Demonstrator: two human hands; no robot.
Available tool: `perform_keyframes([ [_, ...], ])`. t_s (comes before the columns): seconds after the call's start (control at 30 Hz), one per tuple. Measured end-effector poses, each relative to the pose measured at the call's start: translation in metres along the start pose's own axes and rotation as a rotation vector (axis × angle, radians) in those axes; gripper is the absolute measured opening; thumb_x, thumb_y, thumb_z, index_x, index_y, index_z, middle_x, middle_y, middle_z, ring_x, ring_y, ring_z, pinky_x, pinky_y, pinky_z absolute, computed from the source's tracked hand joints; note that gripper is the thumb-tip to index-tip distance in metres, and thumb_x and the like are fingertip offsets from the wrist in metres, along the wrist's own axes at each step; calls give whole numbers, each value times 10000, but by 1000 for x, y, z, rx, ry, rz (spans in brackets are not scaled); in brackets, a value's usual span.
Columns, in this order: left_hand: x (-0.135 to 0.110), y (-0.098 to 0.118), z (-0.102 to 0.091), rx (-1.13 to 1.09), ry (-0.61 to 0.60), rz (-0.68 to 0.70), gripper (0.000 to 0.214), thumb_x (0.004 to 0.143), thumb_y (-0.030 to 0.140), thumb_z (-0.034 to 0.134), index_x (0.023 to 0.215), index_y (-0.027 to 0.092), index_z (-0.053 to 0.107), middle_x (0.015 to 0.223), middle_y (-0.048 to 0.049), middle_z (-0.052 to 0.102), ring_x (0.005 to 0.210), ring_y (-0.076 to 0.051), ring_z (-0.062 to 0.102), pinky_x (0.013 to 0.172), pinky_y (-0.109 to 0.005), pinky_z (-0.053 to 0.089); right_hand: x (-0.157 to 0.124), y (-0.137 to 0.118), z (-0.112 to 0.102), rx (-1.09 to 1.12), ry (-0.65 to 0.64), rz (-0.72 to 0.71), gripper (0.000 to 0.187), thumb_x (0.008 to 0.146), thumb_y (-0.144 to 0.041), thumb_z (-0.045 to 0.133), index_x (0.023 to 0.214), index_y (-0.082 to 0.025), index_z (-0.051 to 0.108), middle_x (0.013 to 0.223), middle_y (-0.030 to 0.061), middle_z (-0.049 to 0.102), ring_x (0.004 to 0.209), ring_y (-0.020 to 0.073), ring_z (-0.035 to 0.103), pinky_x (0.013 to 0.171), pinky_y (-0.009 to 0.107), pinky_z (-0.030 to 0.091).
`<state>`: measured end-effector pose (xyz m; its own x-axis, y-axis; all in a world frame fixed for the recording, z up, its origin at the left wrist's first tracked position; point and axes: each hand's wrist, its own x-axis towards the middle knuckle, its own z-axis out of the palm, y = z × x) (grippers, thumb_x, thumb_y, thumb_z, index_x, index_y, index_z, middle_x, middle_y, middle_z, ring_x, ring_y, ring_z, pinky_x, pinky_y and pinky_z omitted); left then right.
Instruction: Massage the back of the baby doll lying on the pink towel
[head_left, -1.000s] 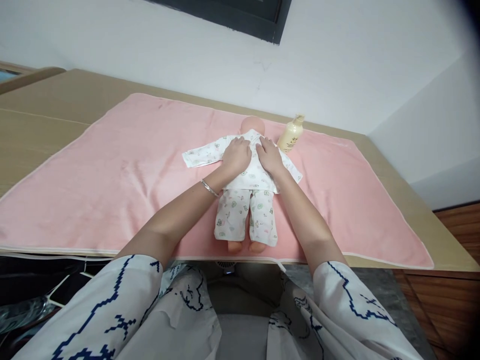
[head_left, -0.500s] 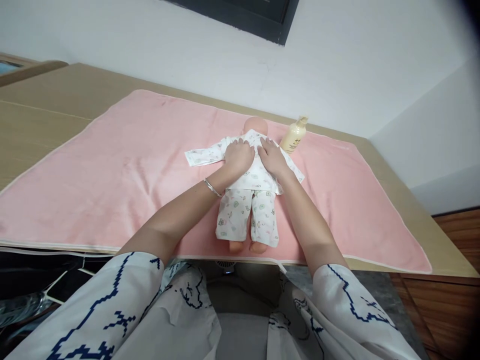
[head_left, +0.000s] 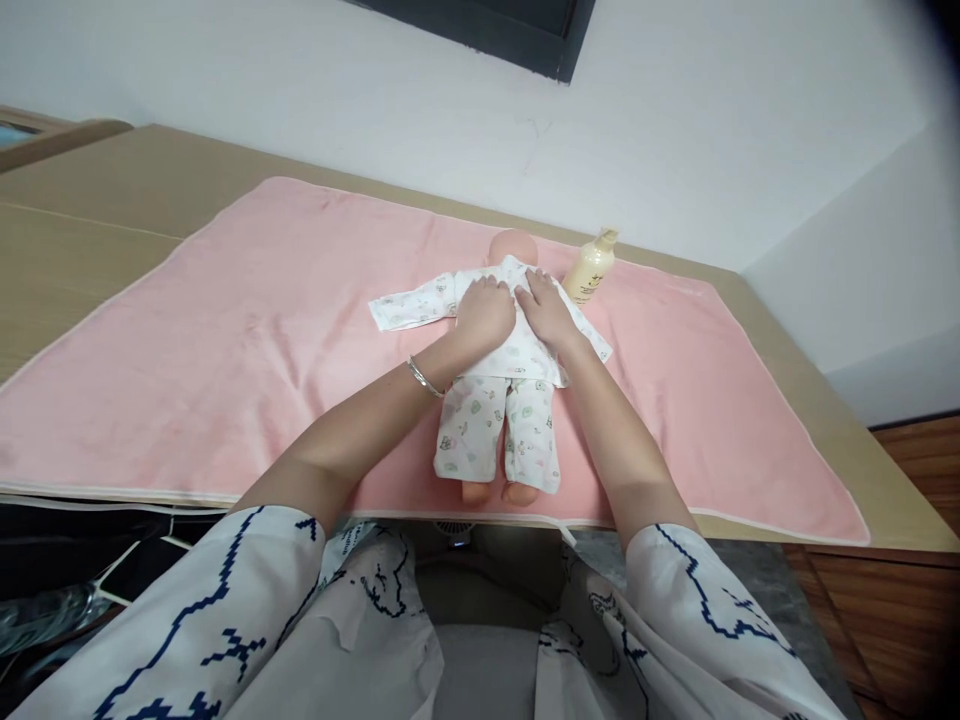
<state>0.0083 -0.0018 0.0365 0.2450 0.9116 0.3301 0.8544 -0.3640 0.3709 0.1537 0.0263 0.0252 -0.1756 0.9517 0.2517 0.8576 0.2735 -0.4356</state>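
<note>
- The doll [head_left: 496,420] lies on the pink towel [head_left: 225,350], its feet at 6 o'clock by the worktop's [head_left: 90,230] near edge.
- The left hand [head_left: 486,312] and right hand [head_left: 546,312] rest flat on its shirt, palms down, grasping nothing.
- A bottle [head_left: 589,272] stands at 1 o'clock beside the right hand; a careless sweep could topple it.

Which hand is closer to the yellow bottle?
Right. The right hand lies flat on the doll's shirt, near the bottle; the left hand rests on the shirt too, farther from it.
</note>
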Motion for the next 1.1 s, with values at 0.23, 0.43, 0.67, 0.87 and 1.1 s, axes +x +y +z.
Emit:
perform_keyframes([
  [0.23, 17, -25, 14, -152, 0, -16, 517, 962, 268, 355, 1419, 43, 443, 1547, -194, 414, 1483, -308, 316, 1227, -450, 248, -11, -23, -2, -135, 8, -12, 541, 977, -357, 245, 1376, -67, 468, 1435, 213, 516, 1401, 351, 406, 1158, 562, 305],
  [0.43, 29, -47, 29, -263, 23, -28, 542, 982, 352, 352, 1481, 146, 404, 1602, -103, 348, 1520, -230, 247, 1266, -404, 164, -19, -40, -15, -185, -48, 15, 450, 970, -338, 249, 1194, -148, 590, 1245, 203, 638, 1185, 380, 576, 978, 592, 457],
  [0.67, 24, -41, 29, -239, 47, -52, 556, 991, 401, 367, 1467, 121, 428, 1598, -122, 352, 1517, -253, 253, 1267, -398, 169, -1, -5, 5, -32, 24, 28, 605, 962, -468, 295, 1489, -183, 376, 1601, 108, 333, 1512, 326, 229, 1211, 601, 171],
  [0.87, 22, -42, 29, -261, 98, -52, 499, 985, 414, 396, 1429, 206, 485, 1569, -67, 419, 1498, -228, 304, 1261, -412, 207, -3, -8, 2, -12, 24, 37, 605, 964, -477, 307, 1487, -182, 382, 1601, 109, 333, 1512, 331, 228, 1213, 609, 155],
  [1.1, 16, -45, 34, -320, 192, -58, 468, 1013, 357, 296, 1366, 183, 550, 1503, -63, 511, 1455, -180, 382, 1244, -373, 262, -9, -27, -19, 47, 90, -42, 602, 978, -508, 309, 1479, -185, 395, 1594, 103, 349, 1512, 300, 241, 1220, 543, 231],
])
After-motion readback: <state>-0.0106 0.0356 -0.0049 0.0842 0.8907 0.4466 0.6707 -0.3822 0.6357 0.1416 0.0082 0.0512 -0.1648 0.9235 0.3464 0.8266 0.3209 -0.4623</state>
